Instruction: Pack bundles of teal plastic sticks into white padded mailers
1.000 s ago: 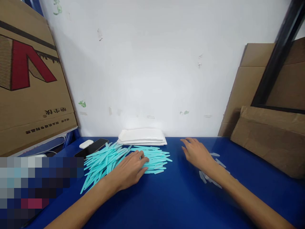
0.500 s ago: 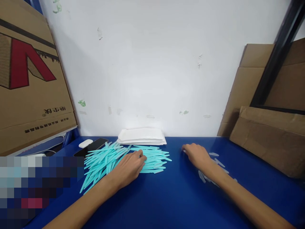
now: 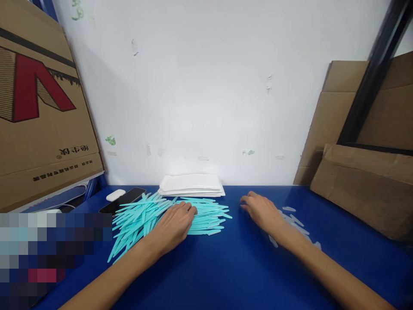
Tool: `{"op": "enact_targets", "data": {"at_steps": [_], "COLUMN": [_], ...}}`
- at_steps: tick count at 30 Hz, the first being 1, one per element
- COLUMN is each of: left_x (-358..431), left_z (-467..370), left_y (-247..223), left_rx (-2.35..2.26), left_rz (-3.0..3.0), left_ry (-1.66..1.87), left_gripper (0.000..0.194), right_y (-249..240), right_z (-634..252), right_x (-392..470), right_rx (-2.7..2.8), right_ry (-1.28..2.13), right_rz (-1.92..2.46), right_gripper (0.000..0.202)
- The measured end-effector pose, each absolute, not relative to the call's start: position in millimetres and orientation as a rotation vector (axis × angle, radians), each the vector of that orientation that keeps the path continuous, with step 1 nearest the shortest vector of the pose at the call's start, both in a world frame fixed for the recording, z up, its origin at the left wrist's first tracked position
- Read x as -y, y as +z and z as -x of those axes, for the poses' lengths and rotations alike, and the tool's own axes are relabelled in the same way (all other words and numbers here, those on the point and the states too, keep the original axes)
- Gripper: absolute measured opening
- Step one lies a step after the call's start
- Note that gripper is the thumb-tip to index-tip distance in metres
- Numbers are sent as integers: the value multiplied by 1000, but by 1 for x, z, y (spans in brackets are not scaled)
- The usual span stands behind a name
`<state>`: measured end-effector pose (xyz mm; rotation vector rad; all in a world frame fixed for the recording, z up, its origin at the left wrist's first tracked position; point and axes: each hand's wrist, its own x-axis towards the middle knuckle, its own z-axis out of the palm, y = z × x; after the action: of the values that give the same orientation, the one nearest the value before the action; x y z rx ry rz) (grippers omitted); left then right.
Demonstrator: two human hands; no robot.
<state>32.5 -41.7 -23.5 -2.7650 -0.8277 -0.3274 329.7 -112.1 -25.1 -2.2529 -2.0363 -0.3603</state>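
A plain work corner, seemingly a packing or sorting spot in a workshop, is showing a glossy blue bench (image 3: 226,267) pushed against a scuffed white wall (image 3: 200,86) bearing tape scraps. Printed cardboard (image 3: 48,142) is standing at left, brown cartons (image 3: 361,185) are leaning at right by a dark frame (image 3: 371,82), and loose turquoise pieces (image 3: 138,219) are lying heaped.

The counter's (image 3: 219,275) near middle lies open; at its far edge, the envelopes (image 3: 192,185) and wall (image 3: 206,94) block passage, cardboard (image 3: 364,189) the far right corner.
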Motion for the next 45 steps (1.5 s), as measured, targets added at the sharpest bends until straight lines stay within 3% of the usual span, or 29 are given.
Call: {"op": "enact_targets", "data": {"at_steps": [8, 13, 18, 27, 35, 42, 45], "left_x": [43, 50, 50, 50, 47, 47, 47], "left_z": [-31, -33, -34, -33, -34, -34, -34], "left_y": [-20, -17, -13, -14, -17, -19, -20], "left_rx": [927, 966, 961, 927, 915, 869, 878], "left_rz": [2823, 2884, 2905, 2944, 2942, 2963, 2968], "left_ry": [-550, -520, -443, -501, -508, -569, -570], "left_gripper": [27, 25, 34, 37, 34, 34, 34], "right_y": [-21, -26, -24, -14, -12, -16, -17], "right_z": [-338, -328, -326, -305, -293, -295, -295], "right_x": [115, 116, 113, 116, 121, 122, 122], "right_rx": [1985, 2044, 2047, 1930, 1917, 2035, 2058], "right_ry": [-334, -309, -281, -6, -9, -88, -86], "right_rz": [2404, 2292, 2142, 1479, 1411, 1390, 1373], "right_gripper": [18, 43, 36, 25, 21, 39, 35]}}
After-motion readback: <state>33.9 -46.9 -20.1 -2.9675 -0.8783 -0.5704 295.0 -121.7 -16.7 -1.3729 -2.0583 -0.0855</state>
